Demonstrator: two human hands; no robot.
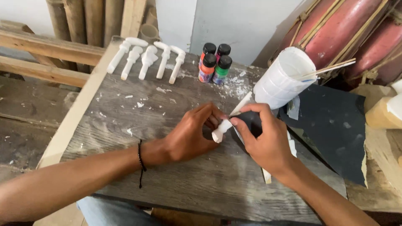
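Worktable [176, 175] of grey weathered boards, dusted with white flecks. Left hand [190, 134] at centre, fingers closed round a small white carved piece [218, 132]. Right hand [261, 138] just beside at 3 o'clock, pinching a dark sheet of sandpaper [251, 121] against that piece. At 11 o'clock: five white carved pieces [146, 58] in a row. At 12 o'clock: four paint bottles [214, 62]. At 1 o'clock: white cup [282, 79] holding thin sticks [331, 69].

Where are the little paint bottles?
The four paint bottles stand at the table's far edge, between the white carved pieces and the white cup.
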